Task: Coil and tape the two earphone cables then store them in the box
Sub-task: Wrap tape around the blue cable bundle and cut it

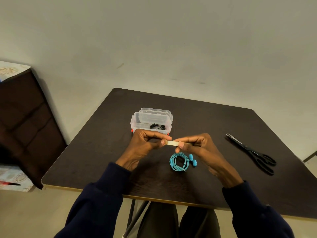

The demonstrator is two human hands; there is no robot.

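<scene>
both your left hand (145, 145) and right hand (200, 146) pinch a tape strip (172, 143) by its ends; the blue earphone coil (179, 161) lies just below the grip, box (135, 121) just beyond. slack could stick the tape to itself.

just the one camera here, worn on the head, so it sits above the near edge of the table (223, 121) and faces forward and down. it's wide-angle, so the table edges splay outward. left hand (144, 143) and right hand (200, 146), with the strip of tape (172, 143) between them, land mid-frame and close to the lens. wall (154, 40) fills the top half, the person's own legs (157, 220) show at the very bottom
</scene>
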